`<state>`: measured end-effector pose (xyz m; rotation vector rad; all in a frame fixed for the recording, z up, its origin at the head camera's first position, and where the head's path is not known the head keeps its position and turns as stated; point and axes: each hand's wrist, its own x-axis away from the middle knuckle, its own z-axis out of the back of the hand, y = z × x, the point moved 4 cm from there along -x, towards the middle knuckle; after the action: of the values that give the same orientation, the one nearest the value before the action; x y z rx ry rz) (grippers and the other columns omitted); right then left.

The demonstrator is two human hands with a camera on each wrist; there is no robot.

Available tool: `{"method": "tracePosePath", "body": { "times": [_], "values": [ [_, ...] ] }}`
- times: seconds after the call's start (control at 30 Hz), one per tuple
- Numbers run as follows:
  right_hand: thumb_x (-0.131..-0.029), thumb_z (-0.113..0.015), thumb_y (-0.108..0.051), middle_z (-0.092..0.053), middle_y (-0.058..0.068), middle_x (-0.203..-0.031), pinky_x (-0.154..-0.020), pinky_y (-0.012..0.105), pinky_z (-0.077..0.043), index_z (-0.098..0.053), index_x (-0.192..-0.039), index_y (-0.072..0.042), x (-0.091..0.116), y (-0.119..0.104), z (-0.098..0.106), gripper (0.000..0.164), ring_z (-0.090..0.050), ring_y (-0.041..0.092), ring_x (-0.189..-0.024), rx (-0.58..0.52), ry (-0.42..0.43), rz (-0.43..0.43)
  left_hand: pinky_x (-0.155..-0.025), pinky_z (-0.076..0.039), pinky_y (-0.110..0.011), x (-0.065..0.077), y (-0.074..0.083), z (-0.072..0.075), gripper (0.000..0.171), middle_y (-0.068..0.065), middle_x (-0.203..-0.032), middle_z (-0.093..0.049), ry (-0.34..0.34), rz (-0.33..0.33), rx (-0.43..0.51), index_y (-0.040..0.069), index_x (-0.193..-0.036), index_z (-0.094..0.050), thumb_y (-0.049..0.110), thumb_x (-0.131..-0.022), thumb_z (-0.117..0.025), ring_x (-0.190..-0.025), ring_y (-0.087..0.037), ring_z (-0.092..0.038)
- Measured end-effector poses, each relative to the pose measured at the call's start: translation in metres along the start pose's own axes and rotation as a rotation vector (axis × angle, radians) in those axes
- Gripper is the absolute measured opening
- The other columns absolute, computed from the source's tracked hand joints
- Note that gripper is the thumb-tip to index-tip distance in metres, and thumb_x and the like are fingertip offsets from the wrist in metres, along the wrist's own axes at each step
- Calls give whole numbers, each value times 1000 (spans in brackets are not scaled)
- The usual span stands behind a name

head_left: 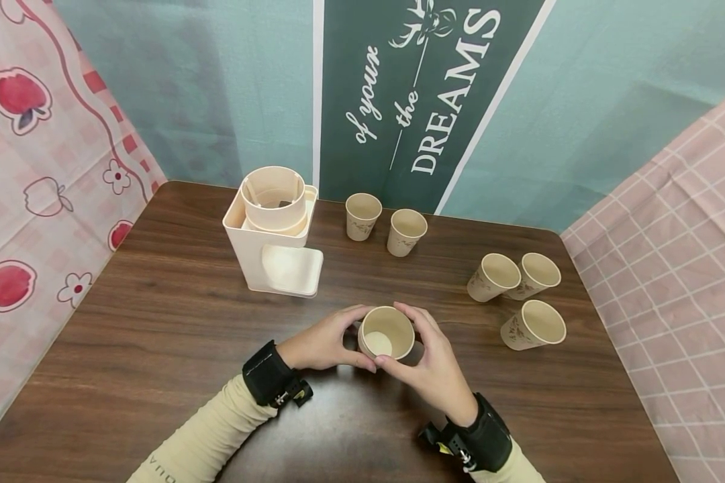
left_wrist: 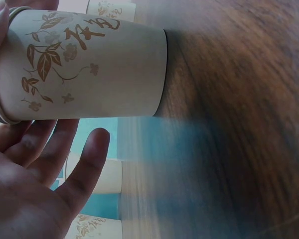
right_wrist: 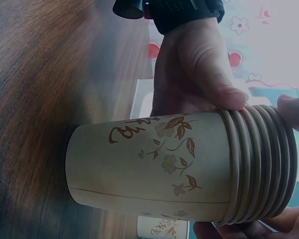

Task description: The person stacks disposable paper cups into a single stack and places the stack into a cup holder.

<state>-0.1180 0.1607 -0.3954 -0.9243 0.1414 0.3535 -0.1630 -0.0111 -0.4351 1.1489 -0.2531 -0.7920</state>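
A stack of nested beige paper cups (head_left: 393, 323) stands upright near the middle of the table, between both hands. Several rims show one above another at the top of the stack (right_wrist: 149, 167) in the right wrist view. My left hand (head_left: 326, 341) holds it from the left, thumb against the lowest rim. From the right, my right hand (head_left: 433, 362) grips the upper rims with its thumb in front and fingers behind. Brown leaves and flowers are printed on the outer cup (left_wrist: 89, 69) in the left wrist view.
A cream-coloured boxy holder (head_left: 248, 255) with a round tube on top stands back left. Two paper cups, one (head_left: 360, 228) beside the other (head_left: 399, 243), stand near the back edge. Three more, including the nearest cup (head_left: 517, 333), are grouped at the right. Printed cloths surround the table.
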Motion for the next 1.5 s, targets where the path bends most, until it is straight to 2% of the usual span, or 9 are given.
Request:
{"method": "tracePosePath", "body": {
  "times": [0.5,0.77,0.93,1.07,1.2,1.33,1.5],
  "values": [
    [-75,-78,-35,-53,-2,-126,-83,41,-52,-45,-141,-21,-1,-3,2,76,-54,15,-107,-13,-24,54,-95,-46,-27,-1,-1,-1,82,6,-130,-54,-4,0,12,14,-138,-47,49,-70,-76,-116,-10,-51],
    [-72,-80,-35,-53,-1,-126,-84,42,-52,-42,-143,-22,0,-2,5,81,-57,18,-106,-32,-36,35,-96,-46,-27,-1,-1,0,82,5,-130,-53,-6,-8,-1,14,-138,-47,50,-70,-76,-116,-11,-51],
    [-74,-79,-28,-53,5,-131,-88,43,-51,-44,-141,-15,-1,0,10,76,-56,21,-112,-47,-18,60,-95,-46,-28,-1,-1,0,80,4,-130,-54,4,-7,7,15,-138,-47,42,-70,-79,-115,-11,-51],
    [-77,-77,-20,-54,9,-130,-91,38,-50,-45,-139,-9,-2,2,22,71,-51,22,-118,-56,25,82,-94,-47,-29,-1,0,-1,80,3,-131,-54,8,6,26,14,-138,-47,37,-69,-81,-116,-11,-51],
    [-77,-76,-9,-55,11,-128,-93,34,-49,-46,-139,-7,-4,5,40,69,-51,22,-118,-73,100,98,-95,-47,-32,-1,0,-1,82,1,-133,-54,15,19,49,12,-138,-47,31,-67,-83,-118,-14,-51],
    [-75,-75,2,-55,10,-126,-93,27,-48,-47,-138,-4,-6,8,63,69,-52,19,-116,-78,198,104,-96,-47,-36,-1,0,-2,84,-3,-134,-53,18,24,62,10,-139,-46,25,-66,-84,-120,-19,-50],
    [-72,-72,14,-55,4,-124,-92,20,-47,-47,-135,4,-5,15,95,68,-52,13,-114,-74,326,98,-95,-46,-30,-1,-2,-1,83,1,-133,-53,17,29,39,12,-139,-46,30,-67,-83,-119,-13,-50]
  ]
}}
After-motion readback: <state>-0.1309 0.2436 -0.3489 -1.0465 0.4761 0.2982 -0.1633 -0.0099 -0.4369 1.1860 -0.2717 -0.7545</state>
